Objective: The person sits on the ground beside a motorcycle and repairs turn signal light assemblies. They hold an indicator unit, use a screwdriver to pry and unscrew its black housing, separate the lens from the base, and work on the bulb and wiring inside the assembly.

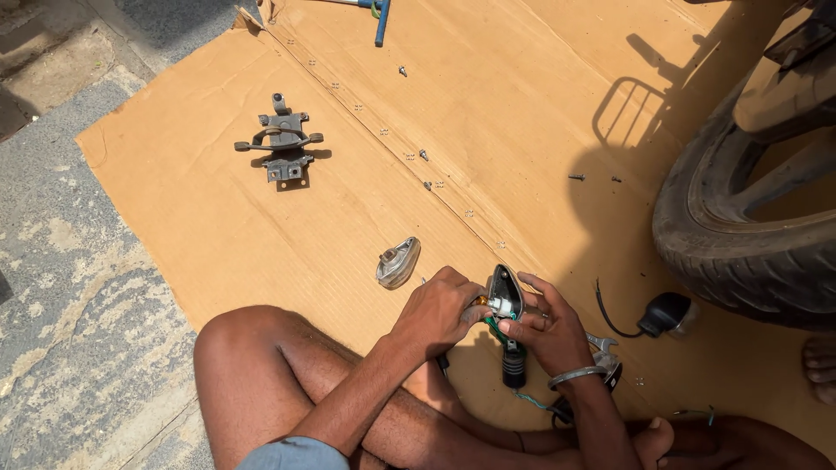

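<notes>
Indicator housing: held between both hands, just above the crossed legs, over the cardboard sheet.
Housing long axis: running roughly away from the body, open face turned up toward the camera; black stem hanging down toward the cardboard.
Bulb socket: white, seated inside the housing, green wire trailing out below.
Left hand: closed in a pinch; fingertips meeting at the housing's left edge on a small brass-coloured part. What exactly is pinched: too small to tell.
Right hand: wrapped around the housing from the right, fingers curled behind it, thumb beneath; metal bangle on the wrist.
Nearer hand: both touching; right carrying the housing, left working at the socket side.
Direction from hands: housing directly between them, left hand approaching from the left, right hand bracing from the right.
Loose lens cover: lying on the cardboard, near the left hand, up and to the left, apart from it.
Second indicator: black, with wire, on the cardboard to the right, beside the tyre.
Spanner: partly hidden behind the right wrist.
Bracket assembly: well apart, far left on the cardboard.
Loose screws: scattered on the far part of the sheet.
</notes>
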